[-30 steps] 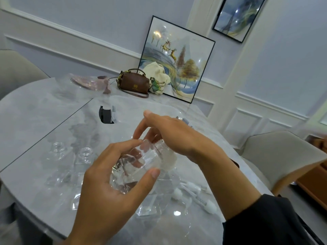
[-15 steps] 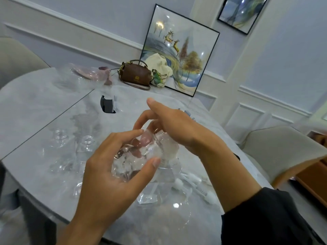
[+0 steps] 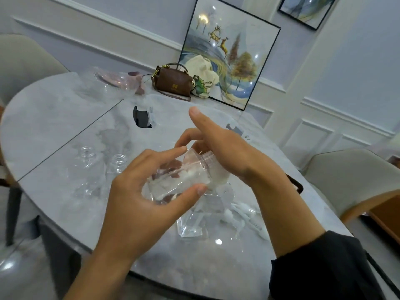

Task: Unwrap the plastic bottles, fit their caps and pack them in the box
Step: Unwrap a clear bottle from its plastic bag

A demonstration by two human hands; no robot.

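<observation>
My left hand [image 3: 138,200] grips a clear plastic bottle [image 3: 184,178] tilted on its side above the table, its threaded neck pointing up and right. My right hand [image 3: 223,152] covers the neck, fingers curled over a white cap [image 3: 218,176] there, with the index finger sticking straight out. Two more clear bottles [image 3: 86,167] [image 3: 115,167] stand uncapped at the left on the table. White pump caps [image 3: 244,217] lie at the right under my right forearm. Crumpled clear wrap [image 3: 194,221] lies below the held bottle.
The grey marble table [image 3: 43,126] has a seam running across it. At its far side sit a brown handbag [image 3: 173,83], a cream cloth bag [image 3: 203,72], a framed picture [image 3: 229,61] and clear packaging [image 3: 112,83]. A black object [image 3: 141,116] lies mid-table. Chairs [image 3: 350,180] stand on both sides.
The bottle has tilted so its threaded neck now shows. My right hand has turned over the neck and its index finger has lifted straight out. The view has shifted left.
</observation>
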